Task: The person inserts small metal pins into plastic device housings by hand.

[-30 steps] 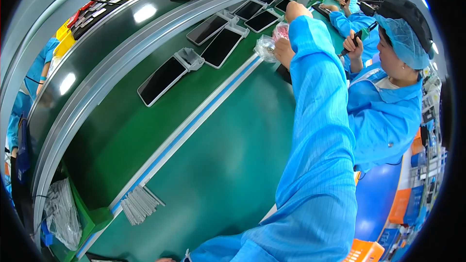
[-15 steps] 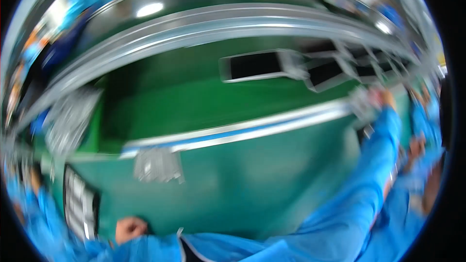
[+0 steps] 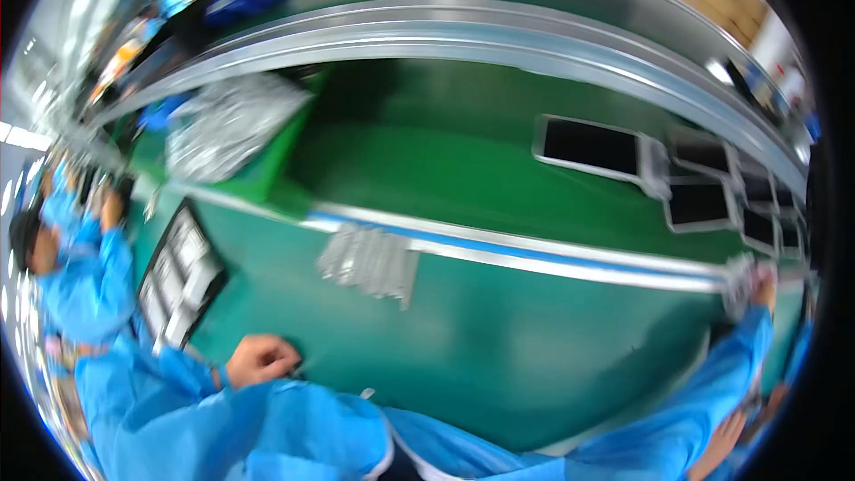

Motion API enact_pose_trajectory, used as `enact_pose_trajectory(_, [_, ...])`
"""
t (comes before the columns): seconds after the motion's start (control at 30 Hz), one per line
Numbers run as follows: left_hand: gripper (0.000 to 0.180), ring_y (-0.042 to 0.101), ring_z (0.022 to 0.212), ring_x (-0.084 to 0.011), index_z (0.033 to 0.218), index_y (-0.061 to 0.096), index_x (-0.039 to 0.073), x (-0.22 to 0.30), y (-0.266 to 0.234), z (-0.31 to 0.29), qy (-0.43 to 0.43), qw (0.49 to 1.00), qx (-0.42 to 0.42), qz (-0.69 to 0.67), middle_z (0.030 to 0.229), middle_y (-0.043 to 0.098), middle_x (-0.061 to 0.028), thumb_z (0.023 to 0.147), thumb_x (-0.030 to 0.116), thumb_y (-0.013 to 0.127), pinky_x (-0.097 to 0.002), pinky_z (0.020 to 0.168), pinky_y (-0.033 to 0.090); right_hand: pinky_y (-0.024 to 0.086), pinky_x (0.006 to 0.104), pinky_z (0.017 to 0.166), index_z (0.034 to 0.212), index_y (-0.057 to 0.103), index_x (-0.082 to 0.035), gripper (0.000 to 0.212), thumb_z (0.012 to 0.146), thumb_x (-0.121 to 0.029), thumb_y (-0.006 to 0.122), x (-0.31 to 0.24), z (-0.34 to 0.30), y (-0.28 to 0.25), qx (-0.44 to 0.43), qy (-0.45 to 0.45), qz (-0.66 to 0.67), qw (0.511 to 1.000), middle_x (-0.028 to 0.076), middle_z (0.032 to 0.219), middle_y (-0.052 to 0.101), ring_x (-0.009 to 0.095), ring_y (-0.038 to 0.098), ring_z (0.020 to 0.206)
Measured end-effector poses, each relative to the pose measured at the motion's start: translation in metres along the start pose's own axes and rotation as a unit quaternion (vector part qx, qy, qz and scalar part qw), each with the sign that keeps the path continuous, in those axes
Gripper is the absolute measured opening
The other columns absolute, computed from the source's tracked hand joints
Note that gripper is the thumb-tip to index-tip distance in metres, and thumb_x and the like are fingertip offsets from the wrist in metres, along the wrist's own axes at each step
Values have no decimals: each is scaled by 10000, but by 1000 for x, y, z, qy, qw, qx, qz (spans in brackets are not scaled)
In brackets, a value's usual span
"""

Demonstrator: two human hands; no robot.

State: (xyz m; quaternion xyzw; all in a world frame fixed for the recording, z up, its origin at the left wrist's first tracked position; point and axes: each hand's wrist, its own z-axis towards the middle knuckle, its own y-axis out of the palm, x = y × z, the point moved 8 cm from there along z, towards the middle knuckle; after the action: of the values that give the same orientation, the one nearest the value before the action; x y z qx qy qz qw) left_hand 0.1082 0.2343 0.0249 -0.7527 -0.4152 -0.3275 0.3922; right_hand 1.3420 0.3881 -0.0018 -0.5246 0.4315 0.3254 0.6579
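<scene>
The left hand [image 3: 258, 361] was seen curled into a loose fist, resting on the green table [image 3: 499, 347] near its front edge; whether anything was pinched in it could not be told through the blur. The right hand [image 3: 757, 281] was stretched far to the right on a blue sleeve and was closed around a crumpled clear plastic bag [image 3: 739, 285], at the metal rail beside the conveyor belt [image 3: 427, 169]. A stack of small clear bags [image 3: 370, 260] lay on the table against that rail, well apart from both hands. A black tray [image 3: 178, 276] was set just beyond the left hand. Dark-screened tablets [image 3: 592, 147] lay on the belt.
</scene>
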Motion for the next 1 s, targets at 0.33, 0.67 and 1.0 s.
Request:
enact_pose_trajectory(0.33, [166,564,784,-101,1000,625,13,21,21,-9,-94,995,36,18,855,625,-26,842,59,601,-245,725,459,497,445,803,901,664,-62,197,827,-214,564,-150,-63,177,202,159,-608,751,192,955,655,355,629,934])
enact_pose_trajectory(0.67, [342,575,730,-112,1111,578,8,-20,9,-7,-137,990,9,-23,839,633,-35,836,187,676,-254,661,467,514,426,756,815,701,-82,135,729,-105,600,-153,-84,166,285,174,-561,757,196,834,660,371,646,820])
enact_pose_trajectory(1.0, [260,583,694,-130,1012,586,8,-13,7,13,-76,997,-15,21,801,638,-57,822,162,672,-267,629,475,523,383,767,856,743,-130,198,686,-96,647,-144,-87,153,273,214,-556,755,163,827,681,315,669,790])
